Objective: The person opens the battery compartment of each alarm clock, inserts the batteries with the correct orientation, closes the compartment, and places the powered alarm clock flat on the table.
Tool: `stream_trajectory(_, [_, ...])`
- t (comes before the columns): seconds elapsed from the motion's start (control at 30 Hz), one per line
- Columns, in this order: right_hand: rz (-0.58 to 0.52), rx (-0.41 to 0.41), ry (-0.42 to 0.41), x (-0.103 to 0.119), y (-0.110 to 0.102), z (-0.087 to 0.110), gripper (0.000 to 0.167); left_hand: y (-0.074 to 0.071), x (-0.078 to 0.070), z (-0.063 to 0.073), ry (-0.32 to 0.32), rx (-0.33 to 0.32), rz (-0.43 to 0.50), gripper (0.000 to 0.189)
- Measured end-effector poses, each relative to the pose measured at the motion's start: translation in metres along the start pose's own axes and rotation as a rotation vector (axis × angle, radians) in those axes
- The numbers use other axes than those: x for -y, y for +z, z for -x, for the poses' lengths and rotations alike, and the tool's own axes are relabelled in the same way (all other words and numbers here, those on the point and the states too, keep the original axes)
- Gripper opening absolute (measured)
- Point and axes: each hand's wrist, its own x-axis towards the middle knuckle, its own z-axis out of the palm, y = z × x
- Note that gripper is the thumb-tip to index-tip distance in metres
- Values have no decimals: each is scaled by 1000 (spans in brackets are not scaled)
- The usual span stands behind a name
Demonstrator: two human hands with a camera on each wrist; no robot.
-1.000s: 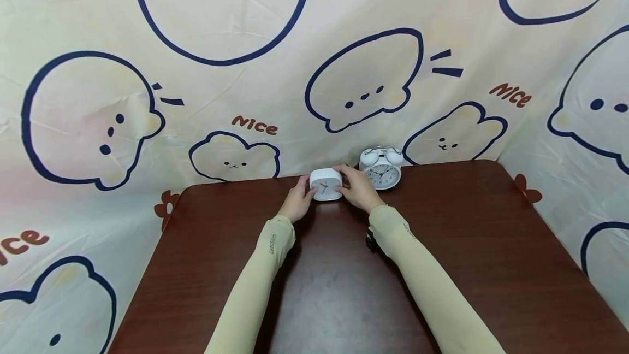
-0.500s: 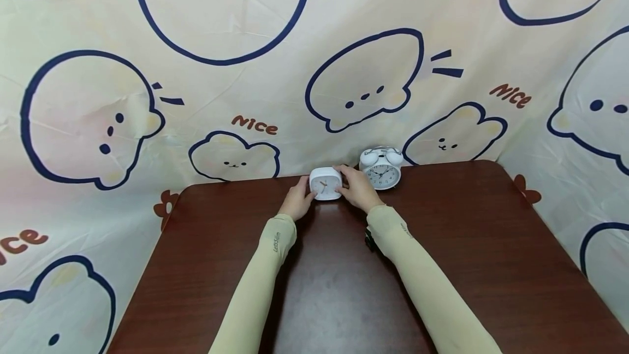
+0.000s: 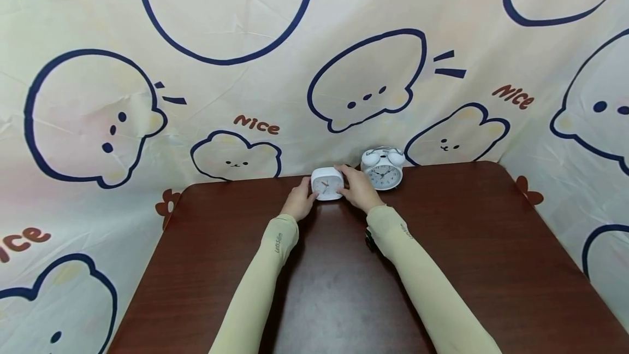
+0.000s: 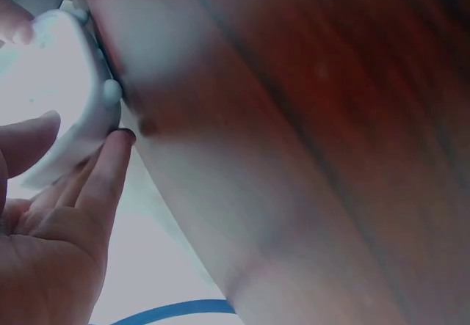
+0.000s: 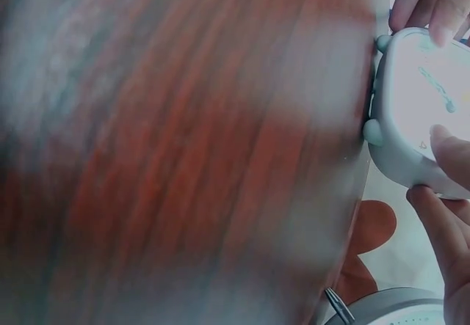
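A small white square clock with rounded corners stands near the far edge of the brown table. My left hand grips its left side, thumb on the front and fingers around the side. On the opposite side my right hand holds it the same way, with the thumb at the face. Small round feet under the clock show in the right wrist view; they look to be at the tabletop, though contact is hard to tell. Its dial is washed out in both wrist views.
A white twin-bell alarm clock stands just right of my right hand, close to the wall cloth. The dark wooden table stretches toward me. Printed cloth with cartoon outlines hangs behind and at both sides.
Both hands keep their hold on the square clock. Its face looks tipped back very slightly compared with one second ago, and the head view has shifted a little.
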Motion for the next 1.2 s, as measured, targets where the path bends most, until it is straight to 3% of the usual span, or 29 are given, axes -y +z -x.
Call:
stream_trajectory(0.37, [28, -18, -2, -1, 2, 1, 68, 5, -1, 1, -26, -7, -3, 54])
stream_trajectory(0.8, [35, -34, -14, -4, 4, 0, 70, 5, -1, 2, -5, -9, -3, 59])
stream_trajectory(1.2, [65, 11, 7, -5, 5, 3, 84, 5, -1, 8, 5, -10, -15, 83])
